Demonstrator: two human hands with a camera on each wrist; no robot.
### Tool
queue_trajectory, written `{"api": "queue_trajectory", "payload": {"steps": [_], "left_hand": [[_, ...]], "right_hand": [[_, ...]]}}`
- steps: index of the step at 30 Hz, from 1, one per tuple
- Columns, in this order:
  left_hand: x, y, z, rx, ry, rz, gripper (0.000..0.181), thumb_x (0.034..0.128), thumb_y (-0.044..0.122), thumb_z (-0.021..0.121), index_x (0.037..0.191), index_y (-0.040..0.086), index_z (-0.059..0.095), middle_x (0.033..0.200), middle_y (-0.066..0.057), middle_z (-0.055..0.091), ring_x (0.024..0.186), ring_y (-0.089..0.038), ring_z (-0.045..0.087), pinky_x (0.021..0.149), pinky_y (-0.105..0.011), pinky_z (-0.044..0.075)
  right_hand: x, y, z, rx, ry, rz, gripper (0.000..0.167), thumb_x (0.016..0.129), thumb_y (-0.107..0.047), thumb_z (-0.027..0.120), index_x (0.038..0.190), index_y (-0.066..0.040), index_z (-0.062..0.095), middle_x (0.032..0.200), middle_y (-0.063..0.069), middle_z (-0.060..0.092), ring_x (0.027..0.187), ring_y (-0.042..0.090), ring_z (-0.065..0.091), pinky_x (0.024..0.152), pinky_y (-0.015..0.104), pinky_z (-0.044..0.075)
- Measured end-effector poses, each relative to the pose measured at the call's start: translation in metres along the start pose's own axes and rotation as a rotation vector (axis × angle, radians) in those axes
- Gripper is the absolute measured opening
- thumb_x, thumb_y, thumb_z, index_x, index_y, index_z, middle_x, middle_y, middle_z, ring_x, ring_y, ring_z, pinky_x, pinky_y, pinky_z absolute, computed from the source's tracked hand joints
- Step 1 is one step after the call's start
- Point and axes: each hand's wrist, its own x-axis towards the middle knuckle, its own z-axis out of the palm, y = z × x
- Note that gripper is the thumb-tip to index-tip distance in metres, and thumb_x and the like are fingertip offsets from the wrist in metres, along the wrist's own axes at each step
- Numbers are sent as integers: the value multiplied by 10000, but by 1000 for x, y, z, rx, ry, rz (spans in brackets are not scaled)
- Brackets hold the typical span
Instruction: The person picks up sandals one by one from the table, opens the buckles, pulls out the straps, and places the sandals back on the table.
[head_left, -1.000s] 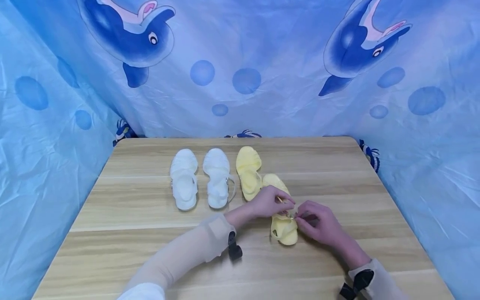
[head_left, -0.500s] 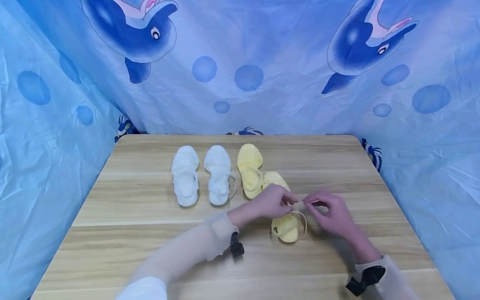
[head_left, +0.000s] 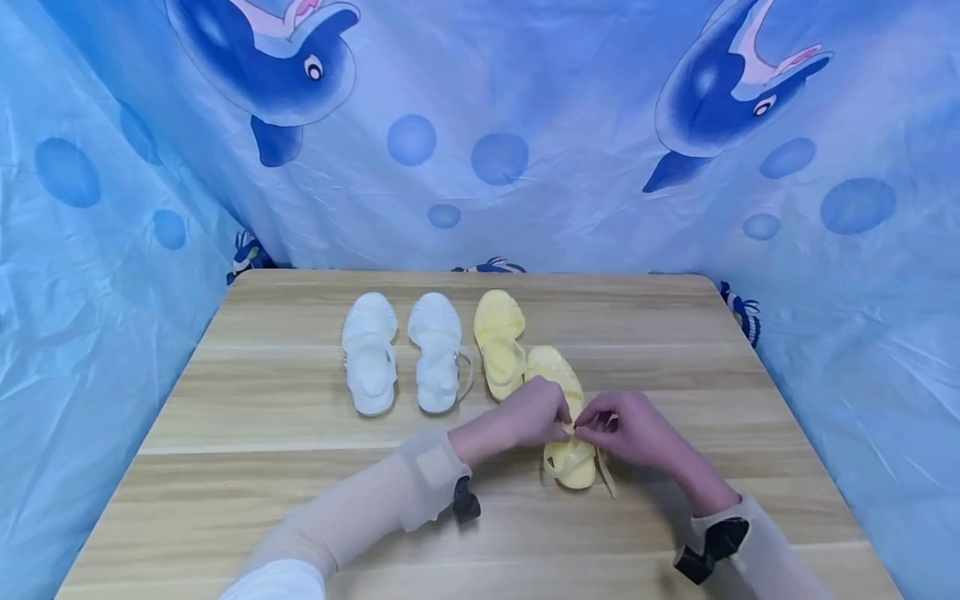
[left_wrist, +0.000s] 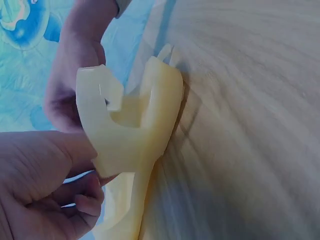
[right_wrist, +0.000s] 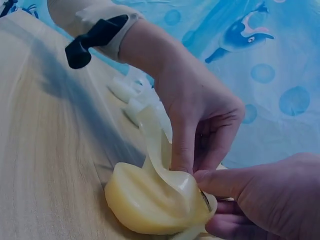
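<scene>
The nearer yellow sandal [head_left: 551, 367] lies toe away from me on the wooden table, below and right of its mate. My left hand [head_left: 528, 412] pinches the sandal's upper at its middle. Meeting it there, my right hand [head_left: 626, 427] pinches the upper from the right, fingertips close to the left ones. A small dark metal piece shows beside the right fingers in the right wrist view. One thin strap [head_left: 606, 475] sticks out loose to the right of the heel. In the left wrist view, the raised heel band [left_wrist: 92, 107] stands near my left thumb. Fingertips partly hide the pinched spot.
The other yellow sandal [head_left: 500, 342] lies just up and left, touching or nearly touching this one. Two white sandals [head_left: 369, 354] stand side by side further left; the right one has its strap sticking out. A blue dolphin-print curtain [head_left: 495, 225] surrounds the wooden table [head_left: 247, 500].
My right hand moved off to the right, then came back left to the sandal's middle. The strap, looped half a second ago, now sticks out straight beside the heel.
</scene>
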Motion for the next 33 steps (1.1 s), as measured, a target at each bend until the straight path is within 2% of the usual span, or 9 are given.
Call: {"api": "queue_trajectory", "payload": {"steps": [4, 8, 13, 18, 23, 28, 33], "left_hand": [[0, 4, 0, 21, 10, 0, 71, 884, 197, 862, 949, 169, 864, 902, 52, 832, 778, -45, 731, 720, -134, 550], [-2, 5, 2, 37, 46, 29, 71, 903, 211, 849, 964, 180, 867, 906, 64, 832, 799, -47, 735, 737, -143, 553], [-5, 0, 6, -5, 83, 45, 122, 927, 244, 839, 1020, 168, 862, 959, 49, 840, 869, -71, 769, 787, -154, 573], [-7, -6, 7, -26, 92, 37, 146, 924, 252, 847, 1036, 159, 858, 978, 41, 840, 886, -81, 775, 803, -171, 585], [-2, -6, 1, 7, 100, 37, 197, 928, 295, 841, 1059, 149, 852, 982, 33, 841, 910, -99, 783, 813, -180, 595], [-2, -4, 6, 17, 92, 35, 192, 935, 272, 836, 1084, 151, 848, 981, 30, 841, 863, -63, 773, 764, -126, 568], [-6, -3, 11, 83, 98, 89, 104, 946, 247, 823, 1002, 168, 862, 930, 50, 838, 823, -47, 763, 763, -122, 566]], "right_hand": [[2, 2, -1, 23, -15, 19, 73, 912, -232, 857, 964, -205, 813, 785, -119, 690, 720, 1, 611, 653, 219, 559], [0, 4, 0, 57, 18, 38, 69, 889, -147, 857, 923, -178, 805, 808, -95, 712, 749, 1, 628, 677, 224, 581], [-6, 5, 2, 101, 66, 84, 90, 884, -114, 841, 913, -181, 788, 844, -82, 729, 782, 7, 646, 695, 223, 598], [-7, 5, 4, 136, 87, 109, 86, 900, -127, 839, 938, -187, 791, 870, -69, 760, 791, 19, 668, 680, 223, 595], [-2, 3, 0, 151, 99, 131, 81, 909, -134, 835, 960, -184, 796, 886, -58, 769, 797, 28, 675, 688, 221, 591], [-4, 4, 5, 205, 96, 144, 80, 912, -136, 832, 968, -173, 788, 887, -43, 770, 796, 33, 686, 695, 227, 604], [-8, 9, 9, 227, 120, 121, 99, 899, -108, 837, 937, -178, 778, 867, -48, 761, 779, 24, 677, 667, 226, 592]]}}
